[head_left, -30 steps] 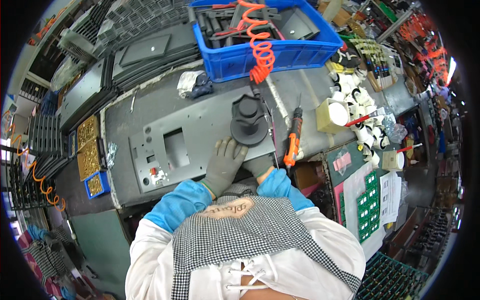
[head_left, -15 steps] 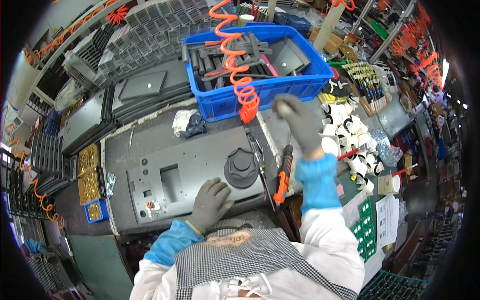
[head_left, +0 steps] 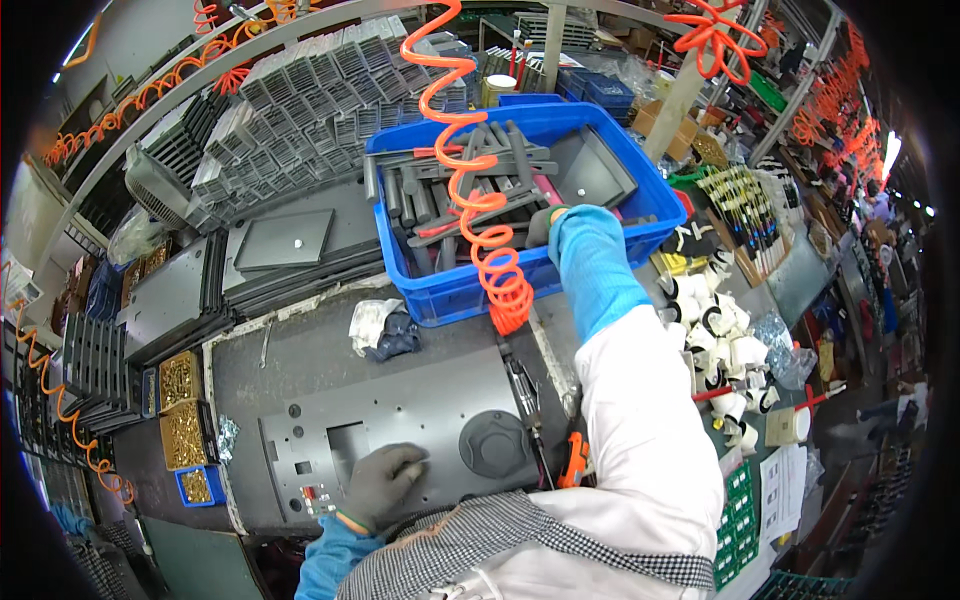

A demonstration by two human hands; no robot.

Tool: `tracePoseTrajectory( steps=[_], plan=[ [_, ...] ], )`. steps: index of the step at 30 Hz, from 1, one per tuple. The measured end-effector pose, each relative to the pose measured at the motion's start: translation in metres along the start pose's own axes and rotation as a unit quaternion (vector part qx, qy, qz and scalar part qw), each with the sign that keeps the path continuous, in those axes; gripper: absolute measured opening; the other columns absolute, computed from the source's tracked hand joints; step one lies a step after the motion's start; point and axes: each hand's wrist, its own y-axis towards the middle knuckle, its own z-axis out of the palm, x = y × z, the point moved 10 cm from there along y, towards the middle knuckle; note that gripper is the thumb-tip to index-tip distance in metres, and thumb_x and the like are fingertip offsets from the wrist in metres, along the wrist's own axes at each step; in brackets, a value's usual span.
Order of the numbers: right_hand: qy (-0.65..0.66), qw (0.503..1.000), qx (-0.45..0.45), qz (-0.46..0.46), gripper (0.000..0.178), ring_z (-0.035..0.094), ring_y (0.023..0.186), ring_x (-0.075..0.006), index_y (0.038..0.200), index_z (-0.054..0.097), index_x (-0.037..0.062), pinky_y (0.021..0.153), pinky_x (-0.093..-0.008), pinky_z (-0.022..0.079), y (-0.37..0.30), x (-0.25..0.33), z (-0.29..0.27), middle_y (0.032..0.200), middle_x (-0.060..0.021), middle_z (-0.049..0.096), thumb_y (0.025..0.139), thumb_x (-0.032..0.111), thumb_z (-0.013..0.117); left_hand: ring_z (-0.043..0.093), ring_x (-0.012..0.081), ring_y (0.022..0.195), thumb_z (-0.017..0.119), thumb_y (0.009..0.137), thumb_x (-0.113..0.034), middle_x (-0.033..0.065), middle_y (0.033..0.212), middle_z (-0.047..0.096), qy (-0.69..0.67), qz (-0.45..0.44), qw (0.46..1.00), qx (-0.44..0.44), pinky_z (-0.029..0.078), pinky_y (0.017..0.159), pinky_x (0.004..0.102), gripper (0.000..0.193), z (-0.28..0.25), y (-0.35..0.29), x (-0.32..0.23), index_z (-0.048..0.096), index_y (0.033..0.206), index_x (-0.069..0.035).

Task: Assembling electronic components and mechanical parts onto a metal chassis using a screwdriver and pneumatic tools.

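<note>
2 hands, 1 panel [head_left: 425, 425]. The left hand [head_left: 382, 487] is at the panel's near edge, left of centre, fingers loosely spread, nothing seen in its grasp; contact cannot be told. The right hand [head_left: 541, 227], 0.5 s earlier raised beyond the panel's right end, now reaches over the wall of the bin [head_left: 455, 298] behind the panel, by the dark bars [head_left: 420, 203]. Its fingers are mostly hidden, so whether they clasp a bar cannot be told. The work now appears split between panel and bin.

Edges: left of the panel, a bench strip parts it from the trays [head_left: 184, 432]; behind it, another bears a cloth [head_left: 385, 329]. The hose [head_left: 490, 204], hanging behind the panel's right half, narrows the right hand's leftward room. 2 drivers [head_left: 575, 461] crowd the panel's right edge.
</note>
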Motion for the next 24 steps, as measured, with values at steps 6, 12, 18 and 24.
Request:
tracePoseTrajectory(
  steps=[6,12,18,24],
  plan=[
    [0.316,0.895,0.252,-0.188,0.057,0.065,0.115,-0.0358,0.125,0.070,0.0092,0.099,-0.0467,0.048,-0.062,0.118,-0.018,0.123,-0.0184,0.070,0.078,0.042,0.074,0.071,0.0296,0.093,0.072,0.086,-0.011,0.0139,0.105,0.073,-0.019,-0.035,0.998,-0.041,0.056,0.081,0.0367,0.016,-0.015,0.003,0.016,0.071,0.101,-0.003],
    [-0.016,0.997,0.056,0.043,0.050,0.067,0.113,-0.0359,0.124,0.070,0.0100,0.094,-0.0462,0.052,-0.084,0.083,-0.057,0.119,-0.0177,0.071,0.074,0.017,0.071,0.070,0.0296,0.090,0.073,0.086,-0.009,0.0129,0.102,0.072,-0.029,-0.054,0.998,-0.034,0.056,0.078,0.0365,0.016,-0.009,0.017,0.021,0.071,0.101,-0.004],
    [0.020,0.985,-0.149,0.084,0.042,0.068,0.102,-0.0407,0.120,0.071,0.0121,0.091,-0.0475,0.054,-0.169,0.101,-0.148,0.114,-0.0169,0.072,0.079,0.016,0.065,0.070,0.0276,0.094,0.071,0.088,-0.009,0.0134,0.105,0.072,-0.053,-0.029,0.997,-0.050,0.055,0.082,0.0353,0.018,-0.010,-0.004,0.025,0.072,0.106,-0.003],
    [0.369,0.766,-0.512,-0.123,0.021,0.065,0.082,-0.0108,0.108,0.072,-0.0002,0.074,-0.0287,0.053,-0.368,0.189,-0.238,0.088,-0.0035,0.070,0.092,0.013,0.066,0.068,0.0188,0.095,0.069,0.095,-0.012,0.0106,0.106,0.072,-0.085,0.016,0.976,-0.198,0.054,0.084,0.0331,0.024,-0.071,-0.006,-0.002,0.069,0.115,-0.001]
  ],
)
